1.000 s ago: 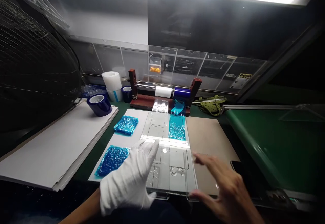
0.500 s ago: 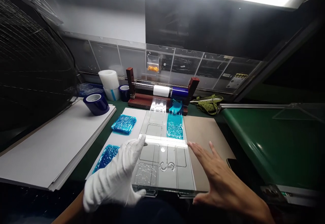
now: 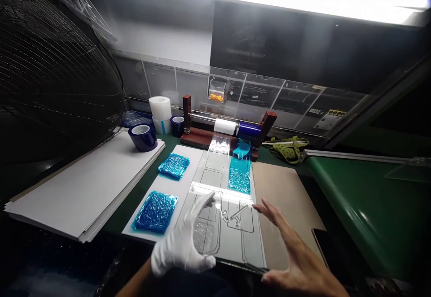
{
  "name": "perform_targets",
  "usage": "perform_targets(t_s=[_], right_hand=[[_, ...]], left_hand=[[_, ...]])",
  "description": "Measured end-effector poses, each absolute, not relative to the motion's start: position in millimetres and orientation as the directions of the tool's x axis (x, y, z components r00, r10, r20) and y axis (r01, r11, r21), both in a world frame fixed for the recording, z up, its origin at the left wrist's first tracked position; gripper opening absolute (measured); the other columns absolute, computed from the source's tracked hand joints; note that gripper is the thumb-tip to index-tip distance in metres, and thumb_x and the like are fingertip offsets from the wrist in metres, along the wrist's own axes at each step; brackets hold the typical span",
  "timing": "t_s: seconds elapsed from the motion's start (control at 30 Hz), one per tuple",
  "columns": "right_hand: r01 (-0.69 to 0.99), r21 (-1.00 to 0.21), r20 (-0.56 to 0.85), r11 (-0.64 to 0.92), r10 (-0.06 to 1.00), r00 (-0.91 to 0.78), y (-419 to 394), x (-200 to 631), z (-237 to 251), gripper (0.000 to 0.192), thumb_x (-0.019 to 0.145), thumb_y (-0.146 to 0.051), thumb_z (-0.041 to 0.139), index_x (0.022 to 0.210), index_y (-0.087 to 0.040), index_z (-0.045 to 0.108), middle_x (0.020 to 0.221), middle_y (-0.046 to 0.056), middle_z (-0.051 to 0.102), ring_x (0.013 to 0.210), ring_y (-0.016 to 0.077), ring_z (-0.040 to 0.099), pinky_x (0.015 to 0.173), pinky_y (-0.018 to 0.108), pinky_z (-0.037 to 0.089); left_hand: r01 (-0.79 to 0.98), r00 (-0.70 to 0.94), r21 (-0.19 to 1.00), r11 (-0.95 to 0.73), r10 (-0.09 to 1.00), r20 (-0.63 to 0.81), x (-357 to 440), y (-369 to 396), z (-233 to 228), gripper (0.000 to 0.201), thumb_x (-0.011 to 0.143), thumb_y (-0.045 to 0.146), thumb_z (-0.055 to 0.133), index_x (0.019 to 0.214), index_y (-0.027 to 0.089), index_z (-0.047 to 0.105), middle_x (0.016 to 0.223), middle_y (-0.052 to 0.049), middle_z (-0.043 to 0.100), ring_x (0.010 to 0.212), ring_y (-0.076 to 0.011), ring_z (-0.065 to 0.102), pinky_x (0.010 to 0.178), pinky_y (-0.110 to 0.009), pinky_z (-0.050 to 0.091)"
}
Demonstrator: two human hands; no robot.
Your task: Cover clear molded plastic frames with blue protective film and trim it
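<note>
My left hand (image 3: 183,238), in a white glove, has its thumb and fingers stretched round the edges of a clear plastic panel (image 3: 210,236). A similar clear panel (image 3: 247,238), tilted, is spanned by my bare right hand (image 3: 289,243), fingertips at its far end and thumb at the near one. Between them shows a clear S-shaped piece (image 3: 231,218); whether it joins the two panels I cannot tell. Beneath lies a pale sheet with outlined rectangles (image 3: 210,171). Teal film (image 3: 239,176) and clear film (image 3: 219,146) reach onto it from the rolls.
A dark red stand (image 3: 198,140) carries a white roll (image 3: 225,126) and a blue roll (image 3: 248,129). Blue-wrapped stacks (image 3: 155,212) lie left of the sheet. Further left are a paper stack (image 3: 77,189) and a blue tape roll (image 3: 143,137). A phone (image 3: 321,243) lies right.
Both hands have drawn slightly nearer each other. The clear panel in my right hand has tilted, and the S-shaped piece has turned. The view has shifted left, baring more of the near blue stack.
</note>
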State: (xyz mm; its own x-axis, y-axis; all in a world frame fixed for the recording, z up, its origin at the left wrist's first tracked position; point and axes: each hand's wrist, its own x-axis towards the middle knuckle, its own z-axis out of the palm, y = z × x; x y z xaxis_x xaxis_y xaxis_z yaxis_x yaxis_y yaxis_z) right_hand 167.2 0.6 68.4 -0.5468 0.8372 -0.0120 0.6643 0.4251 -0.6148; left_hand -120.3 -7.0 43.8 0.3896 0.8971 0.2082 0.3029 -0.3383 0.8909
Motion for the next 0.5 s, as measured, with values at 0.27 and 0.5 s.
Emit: perform_targets(t_s=[0.27,0.5], right_hand=[[0.742,-0.009,0.086,0.67,0.74,-0.667,17,138,122,0.126,0.058,-0.053,0.073,0.148,-0.012,-0.007,0.132,0.021,0.05,0.121,0.0408,0.045,0.108,0.069,-0.004],[0.71,0.122,0.067,0.694,0.708,-0.703,26,113,126,0.124,0.054,-0.048,0.074,0.148,-0.009,0.004,0.125,0.022,0.055,0.116,0.043,0.047,0.108,0.068,-0.007]], left_hand=[[0.795,0.598,0.193,-0.575,0.795,-0.098,-142,32,116,0.096,0.043,0.045,0.073,0.128,0.014,0.042,0.114,-0.015,0.05,0.096,-0.034,0.052,0.08,-0.048,0.045],[0.766,0.531,-0.27,-0.584,0.81,-0.248,-96,39,128,0.069,0.043,0.049,0.072,0.092,0.002,0.06,0.084,-0.017,0.054,0.073,-0.0315,0.049,0.067,-0.05,0.04]])
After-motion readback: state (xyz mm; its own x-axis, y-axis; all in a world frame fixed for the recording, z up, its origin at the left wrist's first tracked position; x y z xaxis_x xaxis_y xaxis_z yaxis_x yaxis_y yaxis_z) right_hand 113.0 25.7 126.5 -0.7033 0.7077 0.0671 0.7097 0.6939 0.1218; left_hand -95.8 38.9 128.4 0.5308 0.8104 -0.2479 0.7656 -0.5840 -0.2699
